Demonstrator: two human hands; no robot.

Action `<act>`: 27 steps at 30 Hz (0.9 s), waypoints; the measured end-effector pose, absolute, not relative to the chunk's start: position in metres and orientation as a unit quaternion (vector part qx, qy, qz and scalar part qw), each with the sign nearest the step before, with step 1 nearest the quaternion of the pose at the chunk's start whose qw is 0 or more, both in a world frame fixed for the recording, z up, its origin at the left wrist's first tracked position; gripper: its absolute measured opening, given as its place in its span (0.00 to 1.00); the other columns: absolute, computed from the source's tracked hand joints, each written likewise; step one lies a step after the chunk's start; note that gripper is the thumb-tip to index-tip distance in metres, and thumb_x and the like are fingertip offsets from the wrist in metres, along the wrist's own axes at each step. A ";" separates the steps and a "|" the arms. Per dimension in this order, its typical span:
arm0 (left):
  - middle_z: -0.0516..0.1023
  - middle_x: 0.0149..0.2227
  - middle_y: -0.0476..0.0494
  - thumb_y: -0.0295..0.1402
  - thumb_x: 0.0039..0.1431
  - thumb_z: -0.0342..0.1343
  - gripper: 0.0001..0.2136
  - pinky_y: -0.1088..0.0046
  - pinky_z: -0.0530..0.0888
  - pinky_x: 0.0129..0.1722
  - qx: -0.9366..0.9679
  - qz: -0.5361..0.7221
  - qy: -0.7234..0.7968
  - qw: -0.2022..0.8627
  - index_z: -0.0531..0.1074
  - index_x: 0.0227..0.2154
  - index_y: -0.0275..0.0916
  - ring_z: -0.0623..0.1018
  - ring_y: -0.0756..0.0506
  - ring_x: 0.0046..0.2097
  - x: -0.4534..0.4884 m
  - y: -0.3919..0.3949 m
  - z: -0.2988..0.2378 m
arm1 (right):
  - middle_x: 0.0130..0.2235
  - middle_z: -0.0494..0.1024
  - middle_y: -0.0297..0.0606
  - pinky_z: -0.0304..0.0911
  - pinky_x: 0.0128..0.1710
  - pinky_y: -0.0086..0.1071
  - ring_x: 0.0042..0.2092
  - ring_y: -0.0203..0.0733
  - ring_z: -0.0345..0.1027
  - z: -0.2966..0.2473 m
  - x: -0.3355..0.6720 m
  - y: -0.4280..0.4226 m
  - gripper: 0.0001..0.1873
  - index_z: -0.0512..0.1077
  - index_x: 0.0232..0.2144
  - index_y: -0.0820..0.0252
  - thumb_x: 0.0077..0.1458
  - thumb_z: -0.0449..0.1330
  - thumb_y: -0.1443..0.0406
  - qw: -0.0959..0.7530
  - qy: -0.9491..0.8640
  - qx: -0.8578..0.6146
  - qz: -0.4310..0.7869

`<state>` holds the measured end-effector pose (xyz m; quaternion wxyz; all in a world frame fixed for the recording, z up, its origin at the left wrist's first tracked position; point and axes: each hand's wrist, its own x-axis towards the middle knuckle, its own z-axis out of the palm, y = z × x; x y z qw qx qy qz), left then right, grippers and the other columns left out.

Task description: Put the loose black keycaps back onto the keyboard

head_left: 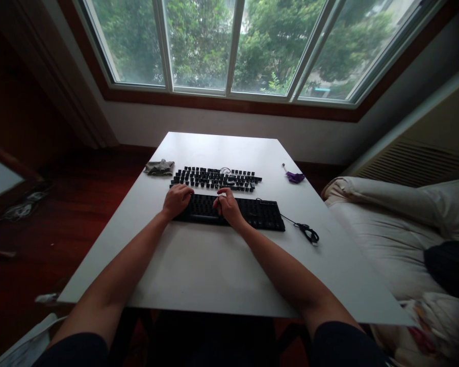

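A black keyboard (265, 216) lies flat across the middle of a white table. My left hand (177, 200) is closed on its left end, fingers curled over the far corner. Above the keyboard's middle, my right hand (227, 206) is bent in a pinch, with a small dark bit at the fingertips that I cannot make out. Just beyond the keyboard, many loose black keycaps (202, 178) lie in rough rows. Among them are a whitish ring-shaped item (225, 171) and a small pale item (231, 180), both too small to name.
The keyboard's coiled cable (309, 234) rests on the right of the white table (222, 275). A crumpled grey cloth (159, 167) lies at the left edge, a purple item (295, 177) at the right. A pale sofa (382, 229) stands to the right, a window (229, 94) ahead.
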<state>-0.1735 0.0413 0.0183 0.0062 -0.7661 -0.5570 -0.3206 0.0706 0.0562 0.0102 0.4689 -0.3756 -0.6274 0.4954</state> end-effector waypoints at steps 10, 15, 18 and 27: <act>0.78 0.41 0.40 0.33 0.63 0.53 0.10 0.59 0.71 0.48 -0.850 -0.233 -0.470 -0.040 0.79 0.42 0.43 0.75 0.41 0.43 -0.145 -0.005 0.019 | 0.33 0.80 0.30 0.57 0.19 0.26 0.18 0.30 0.61 0.006 0.073 0.056 0.22 0.68 0.53 0.53 0.58 0.59 0.54 0.473 -0.627 -0.337 0.520; 0.76 0.46 0.39 0.39 0.60 0.59 0.12 0.59 0.71 0.49 -0.863 -0.220 -0.454 -0.029 0.76 0.46 0.43 0.73 0.39 0.46 -0.144 -0.020 0.011 | 0.35 0.80 0.34 0.57 0.20 0.25 0.22 0.33 0.69 0.000 0.073 0.061 0.16 0.66 0.43 0.54 0.58 0.57 0.52 0.503 -0.572 -0.348 0.547; 0.75 0.47 0.39 0.38 0.59 0.60 0.13 0.58 0.71 0.50 -0.863 -0.215 -0.455 -0.028 0.76 0.45 0.42 0.72 0.39 0.47 -0.145 -0.019 0.010 | 0.39 0.81 0.39 0.63 0.24 0.27 0.27 0.36 0.74 0.001 0.074 0.061 0.15 0.68 0.43 0.55 0.59 0.54 0.54 0.515 -0.536 -0.338 0.578; 0.76 0.46 0.41 0.38 0.59 0.61 0.10 0.58 0.70 0.51 -0.851 -0.233 -0.468 -0.048 0.76 0.42 0.43 0.73 0.39 0.48 -0.148 -0.015 0.010 | 0.45 0.81 0.42 0.68 0.31 0.30 0.37 0.40 0.78 0.003 0.073 0.060 0.19 0.67 0.45 0.55 0.54 0.63 0.55 0.521 -0.547 -0.308 0.579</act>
